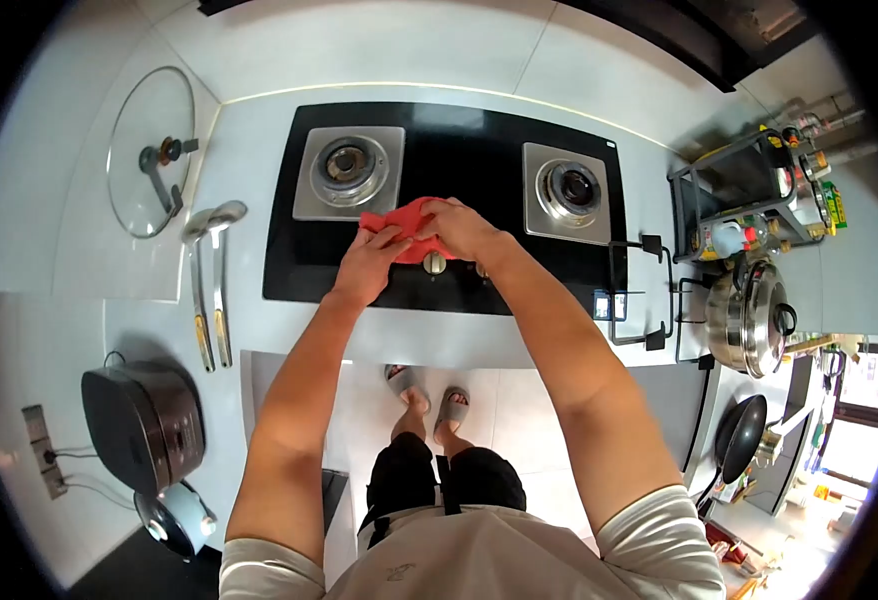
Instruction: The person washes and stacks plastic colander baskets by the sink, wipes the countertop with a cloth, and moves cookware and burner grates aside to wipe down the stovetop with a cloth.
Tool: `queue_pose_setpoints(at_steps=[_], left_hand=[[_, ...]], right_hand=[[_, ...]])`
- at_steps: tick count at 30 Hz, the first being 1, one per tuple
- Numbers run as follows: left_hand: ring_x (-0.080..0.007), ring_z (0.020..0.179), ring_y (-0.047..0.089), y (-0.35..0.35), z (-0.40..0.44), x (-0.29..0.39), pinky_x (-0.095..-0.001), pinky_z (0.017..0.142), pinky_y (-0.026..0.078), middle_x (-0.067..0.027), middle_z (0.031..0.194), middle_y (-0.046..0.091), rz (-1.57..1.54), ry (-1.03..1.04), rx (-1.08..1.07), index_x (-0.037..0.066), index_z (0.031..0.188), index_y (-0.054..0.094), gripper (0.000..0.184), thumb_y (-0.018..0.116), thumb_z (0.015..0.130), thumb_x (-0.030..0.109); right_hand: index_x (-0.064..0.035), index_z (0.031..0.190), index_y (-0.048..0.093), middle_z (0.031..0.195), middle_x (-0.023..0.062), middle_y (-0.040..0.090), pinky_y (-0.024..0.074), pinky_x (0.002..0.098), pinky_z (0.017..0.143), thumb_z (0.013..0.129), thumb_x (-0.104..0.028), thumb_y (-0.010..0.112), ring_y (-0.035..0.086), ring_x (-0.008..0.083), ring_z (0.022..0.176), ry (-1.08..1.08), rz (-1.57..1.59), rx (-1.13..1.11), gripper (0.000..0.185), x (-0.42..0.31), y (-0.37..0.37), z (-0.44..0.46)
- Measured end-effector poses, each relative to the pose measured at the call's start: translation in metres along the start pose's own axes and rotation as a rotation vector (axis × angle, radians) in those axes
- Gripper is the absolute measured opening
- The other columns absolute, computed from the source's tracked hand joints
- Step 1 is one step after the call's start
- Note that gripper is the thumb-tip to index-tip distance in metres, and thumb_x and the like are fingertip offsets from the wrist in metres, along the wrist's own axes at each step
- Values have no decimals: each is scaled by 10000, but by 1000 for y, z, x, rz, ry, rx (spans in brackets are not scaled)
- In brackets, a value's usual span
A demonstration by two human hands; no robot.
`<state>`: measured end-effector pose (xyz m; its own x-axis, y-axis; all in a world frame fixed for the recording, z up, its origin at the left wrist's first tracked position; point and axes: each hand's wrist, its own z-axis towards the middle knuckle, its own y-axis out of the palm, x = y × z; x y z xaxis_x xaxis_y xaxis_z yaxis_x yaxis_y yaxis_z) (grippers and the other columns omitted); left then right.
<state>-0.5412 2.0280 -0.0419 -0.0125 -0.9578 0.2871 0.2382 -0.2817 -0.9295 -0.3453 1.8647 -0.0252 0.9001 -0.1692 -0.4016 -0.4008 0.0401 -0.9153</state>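
Observation:
Both my hands are on a red cloth (411, 218) over the black glass gas stove (459, 150), between its two burners. My left hand (367, 262) grips the cloth's left side, with its fingers bent over the edge. On the cloth's right side, my right hand (459, 230) has its fingers curled into the fabric. Just below the cloth is a control knob (434, 263); a second knob is partly hidden by my right wrist. The left burner (349, 170) and the right burner (571, 190) both stand without pan supports.
Two black pan supports (653, 340) lie at the stove's right front corner, beside a steel pot (749, 318). A ladle and a slotted spoon (221, 290) lie left of the stove. A rice cooker (144, 425), glass lid (151, 150) and bottle rack (729, 180) stand around.

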Motion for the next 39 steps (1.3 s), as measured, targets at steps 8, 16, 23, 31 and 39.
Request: queue_pose_setpoints(at_steps=[8,16,23,31,39], left_hand=[[-283,1057,609,-17,-68,-1,-367,991,551,-25,1392,681,9,-205,34,190,1296,768,609,684,757,-81],[-281,1055,607,-17,-110,19,-362,997,552,-44,1406,686,21,-284,43,197,1309,763,635,684,747,-87],[-295,1096,607,-5,-117,66,-370,1035,536,-36,1434,673,-9,-287,34,235,1344,742,648,692,773,-66],[-280,1491,437,10,-106,113,-400,1164,461,45,1625,502,68,-191,-114,318,1508,589,667,611,918,8],[-251,1493,441,10,-107,151,-377,1175,461,65,1641,477,32,-202,-189,287,1495,598,625,594,942,-3]], right_hand=[[-163,1097,798,1214,70,707,549,426,1046,892,-71,694,643,353,1204,-39,10,34,248,-65,28,24],[-100,1236,722,1347,49,609,586,419,1006,916,-62,647,557,294,1352,-30,-214,-94,332,-115,58,-10],[-117,1304,700,1457,22,595,536,397,1090,879,-7,636,557,296,1354,-67,-89,-16,443,-110,55,-75],[-174,1421,662,1553,35,575,505,388,1124,801,71,652,548,288,1378,9,-36,168,666,-62,45,-172],[-149,1418,667,1529,44,600,497,362,1123,820,55,648,573,285,1307,115,-75,248,632,-80,67,-213]])
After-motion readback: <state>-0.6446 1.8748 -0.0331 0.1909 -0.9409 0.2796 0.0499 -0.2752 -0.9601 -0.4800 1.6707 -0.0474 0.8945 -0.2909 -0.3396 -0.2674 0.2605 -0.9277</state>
